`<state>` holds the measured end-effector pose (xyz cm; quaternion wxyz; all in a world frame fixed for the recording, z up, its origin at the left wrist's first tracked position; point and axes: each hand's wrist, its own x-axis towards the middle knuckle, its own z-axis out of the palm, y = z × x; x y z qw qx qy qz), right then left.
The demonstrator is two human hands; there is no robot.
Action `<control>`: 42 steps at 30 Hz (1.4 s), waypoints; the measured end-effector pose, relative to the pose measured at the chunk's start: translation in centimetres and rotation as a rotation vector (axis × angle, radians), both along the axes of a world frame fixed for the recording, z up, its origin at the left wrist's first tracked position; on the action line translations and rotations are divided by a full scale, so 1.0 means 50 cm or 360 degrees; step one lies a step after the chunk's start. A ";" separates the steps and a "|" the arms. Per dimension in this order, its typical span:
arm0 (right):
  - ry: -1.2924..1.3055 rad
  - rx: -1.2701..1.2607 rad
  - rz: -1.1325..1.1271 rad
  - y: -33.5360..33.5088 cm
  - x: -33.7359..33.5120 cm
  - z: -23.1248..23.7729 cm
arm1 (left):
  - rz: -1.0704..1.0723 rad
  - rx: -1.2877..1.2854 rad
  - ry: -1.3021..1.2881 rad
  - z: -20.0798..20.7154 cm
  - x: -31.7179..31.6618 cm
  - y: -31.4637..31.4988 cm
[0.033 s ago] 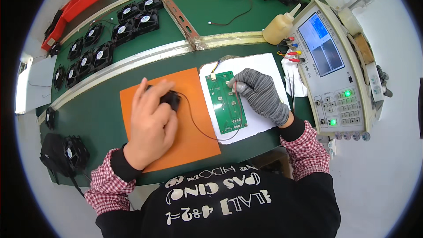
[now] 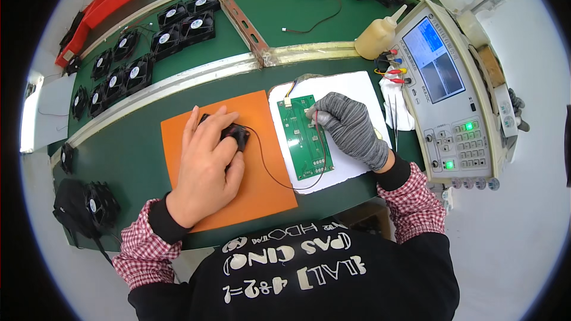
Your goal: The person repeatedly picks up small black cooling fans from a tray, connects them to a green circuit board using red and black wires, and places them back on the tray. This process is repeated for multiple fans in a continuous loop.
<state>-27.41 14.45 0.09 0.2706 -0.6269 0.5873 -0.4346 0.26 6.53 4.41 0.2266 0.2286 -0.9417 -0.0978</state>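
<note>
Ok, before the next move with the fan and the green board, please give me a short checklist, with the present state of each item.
1. Left hand covers the small black fan on the orange mat: ok.
2. Right hand, in a grey glove, has its fingertips on the green circuit board: ok.
3. Board lies flat on the white sheet: ok.
4. Thin wire from the fan reaches the board without a tangle: ok.
5. Wire end properly seated at the board: cannot tell, the fingers hide it.
6. Tester shows green lights: ok.
</note>
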 end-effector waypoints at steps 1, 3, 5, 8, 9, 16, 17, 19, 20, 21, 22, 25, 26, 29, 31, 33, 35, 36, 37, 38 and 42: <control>0.0030 -0.0040 0.0014 0.001 0.004 -0.002 | -0.0076 0.0086 -0.0108 0.002 0.005 -0.007; 0.0196 -0.0102 0.0081 0.002 0.003 0.000 | -0.0223 0.0286 -0.0299 0.034 0.013 -0.016; 0.0287 -0.0121 0.0131 0.000 0.004 0.006 | -0.0364 0.0337 -0.0505 0.040 0.026 -0.037; 0.0293 -0.0112 0.0182 0.000 0.001 0.011 | -0.0142 0.0631 -0.0241 0.011 0.025 -0.031; 0.0285 -0.0136 0.0192 -0.002 0.001 0.005 | -0.0116 0.0561 -0.0228 0.005 0.026 -0.027; 0.0281 -0.0174 0.0244 -0.005 -0.002 -0.011 | -0.0240 -0.0494 0.0039 0.036 0.042 0.018; 0.0188 -0.0126 0.0228 -0.003 -0.003 -0.015 | -0.0302 -0.0788 0.0089 0.062 0.057 0.034; 0.0259 -0.0118 0.0206 -0.002 -0.009 -0.018 | -0.0663 -0.0012 0.0475 0.116 0.075 0.038; 0.0289 -0.0119 0.0198 -0.002 -0.013 -0.018 | -0.0693 0.1020 0.0391 0.132 0.086 0.050; 0.0312 -0.0142 0.0218 -0.004 -0.012 -0.016 | -0.0415 0.1986 0.0488 0.157 0.101 0.069; 0.0310 -0.0154 0.0217 -0.005 -0.012 -0.013 | -0.0387 0.2575 0.0414 0.172 0.110 0.066; 0.0353 -0.0168 0.0244 -0.010 -0.002 -0.010 | -0.0515 0.3054 0.0516 0.151 0.128 0.053; 0.0379 -0.0171 0.0246 -0.010 -0.002 -0.012 | -0.0652 0.3005 0.0585 0.138 0.125 0.048; 0.0372 -0.0159 0.0225 -0.005 -0.012 -0.015 | -0.0753 0.1946 0.0691 0.120 0.108 0.042; 0.0407 -0.0189 0.0250 -0.009 -0.005 -0.012 | -0.0336 0.0029 0.0661 0.114 0.093 0.052; 0.0543 -0.0272 0.0232 -0.004 -0.003 -0.010 | -0.0436 -0.0611 0.0683 0.116 0.059 0.022; 0.0685 -0.0374 0.0188 0.000 -0.005 -0.006 | -0.0493 -0.0860 0.0599 0.123 -0.023 -0.037; 0.0743 -0.0439 0.0190 0.000 -0.001 -0.002 | -0.0445 -0.0876 0.0569 0.131 -0.061 -0.069; 0.0497 -0.0385 0.0161 0.001 -0.001 -0.011 | -0.0401 -0.0889 0.0542 0.135 -0.101 -0.104; 0.0248 -0.0457 0.0080 0.000 0.001 -0.016 | -0.0323 -0.0815 0.0634 0.120 -0.140 -0.148; 0.0061 -0.0363 -0.0188 -0.004 -0.003 -0.018 | 0.0361 -0.0493 0.0314 -0.019 -0.178 -0.415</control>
